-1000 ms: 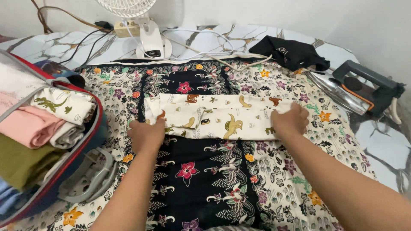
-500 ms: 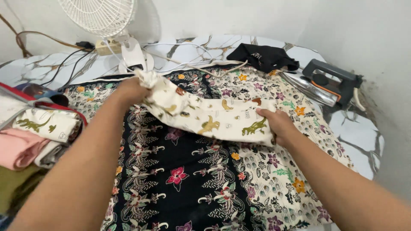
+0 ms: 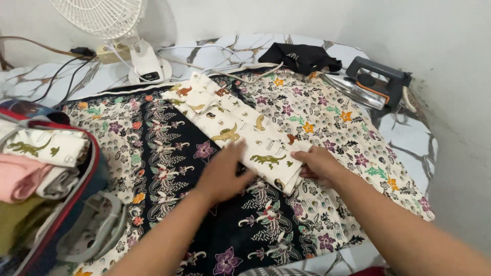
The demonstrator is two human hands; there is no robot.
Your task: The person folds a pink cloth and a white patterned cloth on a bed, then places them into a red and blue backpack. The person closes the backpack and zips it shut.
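Cream dinosaur-print cloth, lifted half second ago, now lies folded in long strip across floral spread middle. Left hand flat, fingers open; right hand pinches near end. Iron far right corner.

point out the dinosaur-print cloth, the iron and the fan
dinosaur-print cloth [image 3: 232, 120], head view, middle of the folded strip.
iron [image 3: 369, 87], head view, on its dark body below the handle.
fan [image 3: 99, 15], head view, on the white grille.
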